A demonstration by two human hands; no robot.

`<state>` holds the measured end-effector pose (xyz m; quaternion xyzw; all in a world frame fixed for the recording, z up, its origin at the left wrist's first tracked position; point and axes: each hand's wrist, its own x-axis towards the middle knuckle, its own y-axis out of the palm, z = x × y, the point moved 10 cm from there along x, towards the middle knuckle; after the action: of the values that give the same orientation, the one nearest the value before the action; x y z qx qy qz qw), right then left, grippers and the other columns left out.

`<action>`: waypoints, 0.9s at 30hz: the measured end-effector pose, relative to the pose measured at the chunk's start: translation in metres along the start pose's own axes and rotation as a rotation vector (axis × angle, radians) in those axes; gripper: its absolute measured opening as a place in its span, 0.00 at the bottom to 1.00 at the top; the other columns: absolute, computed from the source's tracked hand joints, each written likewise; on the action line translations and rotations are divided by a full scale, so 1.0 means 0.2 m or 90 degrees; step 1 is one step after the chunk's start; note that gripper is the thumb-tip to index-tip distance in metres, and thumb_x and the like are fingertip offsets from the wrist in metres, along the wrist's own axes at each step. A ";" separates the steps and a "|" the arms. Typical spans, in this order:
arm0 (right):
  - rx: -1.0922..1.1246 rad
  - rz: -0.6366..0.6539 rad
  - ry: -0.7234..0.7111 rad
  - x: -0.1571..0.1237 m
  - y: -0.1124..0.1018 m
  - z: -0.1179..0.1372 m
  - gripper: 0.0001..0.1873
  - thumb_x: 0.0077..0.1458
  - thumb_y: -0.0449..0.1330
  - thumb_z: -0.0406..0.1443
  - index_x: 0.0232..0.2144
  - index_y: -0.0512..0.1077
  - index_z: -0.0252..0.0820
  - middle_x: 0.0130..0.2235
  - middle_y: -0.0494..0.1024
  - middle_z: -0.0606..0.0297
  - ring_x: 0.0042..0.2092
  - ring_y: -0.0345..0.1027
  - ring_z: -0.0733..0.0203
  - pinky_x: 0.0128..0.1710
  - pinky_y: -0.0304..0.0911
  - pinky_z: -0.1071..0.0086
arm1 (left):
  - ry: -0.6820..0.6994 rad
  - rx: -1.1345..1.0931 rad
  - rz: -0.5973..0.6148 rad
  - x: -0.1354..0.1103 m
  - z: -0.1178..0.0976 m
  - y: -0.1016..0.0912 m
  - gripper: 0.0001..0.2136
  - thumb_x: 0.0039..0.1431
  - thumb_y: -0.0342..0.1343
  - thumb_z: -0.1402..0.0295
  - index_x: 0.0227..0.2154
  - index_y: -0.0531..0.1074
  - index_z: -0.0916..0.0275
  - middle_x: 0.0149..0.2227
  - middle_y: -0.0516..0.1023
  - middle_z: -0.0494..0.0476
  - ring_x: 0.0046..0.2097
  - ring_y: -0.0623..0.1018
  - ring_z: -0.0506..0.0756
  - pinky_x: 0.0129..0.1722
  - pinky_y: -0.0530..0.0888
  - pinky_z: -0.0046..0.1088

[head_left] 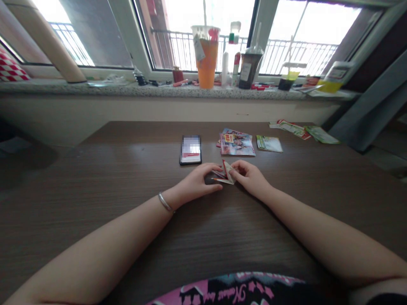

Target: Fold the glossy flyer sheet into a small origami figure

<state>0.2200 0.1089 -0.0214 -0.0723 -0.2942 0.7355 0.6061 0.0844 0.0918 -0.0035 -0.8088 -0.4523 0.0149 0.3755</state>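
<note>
A broad, dark brown wood-grain table [95, 190] fills most of the lower frame. Near its centre, the person's right hand [249, 176] pinches a small folded piece of cream paper with red edges [227, 170] between thumb and fingers. The left hand [202, 180], below a silver metal bangle [165, 202], curves around the paper's left side; at this size it is hard to tell whether its fingers grip the paper or only rest by it.

Just above the left hand lies a black-edged rectangular phone [190, 150], its screen blurred. Above the right hand sit a glossy, colourful printed booklet [238, 143] and, beside it, a pale green-and-white stack of cards [269, 143]. More red and green printed paper slips [294, 128] lie at the table's upper right.

Across the top, a speckled grey stone sill [127, 90] carries a tall clear plastic cup of orange drink [207, 61] and a dark lidded cup [249, 70]. A tan cylindrical tube [47, 42] leans at upper left. Behind the window glass runs a dark metal railing [305, 50]; a grey-blue fabric curtain [375, 101] hangs at right.
</note>
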 end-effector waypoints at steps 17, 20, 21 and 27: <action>0.163 0.046 0.005 -0.02 0.07 0.05 0.11 0.49 0.62 0.40 0.34 0.71 0.42 0.24 0.68 0.72 0.24 0.59 0.68 0.25 0.57 0.73 | -0.093 -0.173 -0.024 0.02 0.03 0.03 0.10 0.60 0.55 0.66 0.42 0.73 0.65 0.43 0.78 0.59 0.45 0.77 0.55 0.49 0.73 0.36; 0.126 0.020 -0.018 -0.03 0.04 0.08 0.09 0.48 0.63 0.39 0.33 0.73 0.42 0.25 0.69 0.70 0.25 0.59 0.67 0.25 0.57 0.73 | -0.104 -0.199 -0.042 0.01 0.02 0.02 0.11 0.59 0.55 0.62 0.37 0.73 0.65 0.38 0.79 0.56 0.39 0.77 0.54 0.43 0.74 0.32; 0.122 0.016 -0.023 -0.03 0.04 0.09 0.09 0.48 0.63 0.39 0.33 0.73 0.41 0.26 0.70 0.69 0.26 0.60 0.67 0.26 0.58 0.72 | -0.108 -0.206 -0.050 0.01 0.02 0.02 0.11 0.59 0.55 0.62 0.36 0.73 0.65 0.36 0.79 0.56 0.38 0.77 0.53 0.41 0.74 0.31; 0.136 0.038 -0.020 -0.04 0.04 0.14 0.12 0.55 0.58 0.42 0.34 0.75 0.41 0.30 0.74 0.65 0.27 0.64 0.66 0.28 0.62 0.70 | -0.134 -0.216 -0.090 0.00 0.01 -0.01 0.12 0.58 0.56 0.60 0.33 0.73 0.65 0.32 0.76 0.54 0.34 0.74 0.51 0.35 0.72 0.27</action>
<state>0.2022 0.0913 -0.0053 -0.0048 -0.2211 0.7816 0.5833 0.0826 0.0933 -0.0029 -0.8207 -0.5407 -0.0030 0.1847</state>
